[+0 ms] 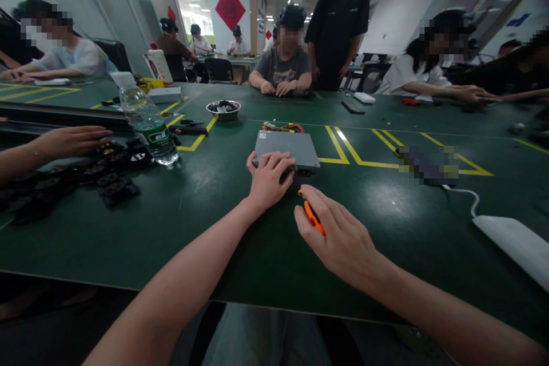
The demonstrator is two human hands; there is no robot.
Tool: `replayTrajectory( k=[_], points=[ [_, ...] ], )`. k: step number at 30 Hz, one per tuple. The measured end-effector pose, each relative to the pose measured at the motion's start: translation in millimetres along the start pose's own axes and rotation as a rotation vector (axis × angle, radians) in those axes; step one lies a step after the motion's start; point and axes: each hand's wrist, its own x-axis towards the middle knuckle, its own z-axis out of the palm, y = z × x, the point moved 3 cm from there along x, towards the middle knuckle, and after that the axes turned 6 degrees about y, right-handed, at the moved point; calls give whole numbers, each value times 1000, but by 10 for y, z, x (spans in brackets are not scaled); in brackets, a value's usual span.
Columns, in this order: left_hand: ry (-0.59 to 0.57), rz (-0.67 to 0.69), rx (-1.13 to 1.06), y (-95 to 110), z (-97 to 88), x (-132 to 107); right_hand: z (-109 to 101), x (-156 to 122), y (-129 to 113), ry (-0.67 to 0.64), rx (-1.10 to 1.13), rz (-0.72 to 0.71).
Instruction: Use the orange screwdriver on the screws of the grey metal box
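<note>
A grey metal computer power supply unit (pixel 291 146) lies flat on the green table, its bundle of coloured wires (pixel 283 127) at the far side. My left hand (pixel 270 174) grips its near left part, fingers spread over the top and the near edge. Closer to me and to the right, my right hand (pixel 338 229) is closed around an orange-handled tool (pixel 314 218). Only part of the orange handle shows between thumb and fingers; the working end is hidden, so its kind cannot be made out. The tool is apart from the unit.
Left of me stand a water bottle (pixel 150 126) and a pile of black parts (pixel 115 186), with another person's hand (pixel 71 146) above it. Beyond are a metal bowl (pixel 223 110) and black-handled tools (pixel 191 127). A phone (pixel 426 166) and a cabled white device (pixel 514 240) lie right.
</note>
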Motion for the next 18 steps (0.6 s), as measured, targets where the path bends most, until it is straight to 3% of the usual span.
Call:
replayTrajectory(
  k=[6,11,15,18],
  points=[
    [3,-1,4,-1,4,-4,-17,0,-14,64,-23,-44],
    [-9,3,-1,14,-7,6,16,-43,12,32,8,11],
    [-3,-4,1,6,2,4,38,-82,2,44,44,-39],
    [12,4,2,-1,13,0,24,-91,73,91,-44,42]
  ],
)
